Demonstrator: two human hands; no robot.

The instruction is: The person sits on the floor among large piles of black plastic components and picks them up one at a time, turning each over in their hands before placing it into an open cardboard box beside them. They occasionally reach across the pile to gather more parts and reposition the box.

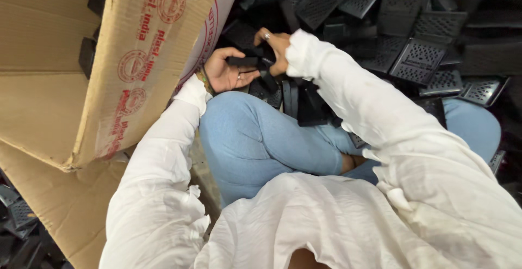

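The person sits cross-legged in blue jeans and a loose white top, both arms stretched forward toward twelve o'clock. The left hand lies palm up above the left knee, its fingers curled around a small black plastic piece that rests across the palm. The right hand, just beside it at about one o'clock, bends down over the same piece, its fingers clenched on the piece's far end, so both hands grasp it together. More black parts are stacked upright in the lap directly below the hands, toward six o'clock from them. From twelve to three o'clock the floor is covered by a heap of black perforated plastic plates lying at all angles. At nine o'clock stands a large brown cardboard box with red print, tilted, its flap close to the left wrist.
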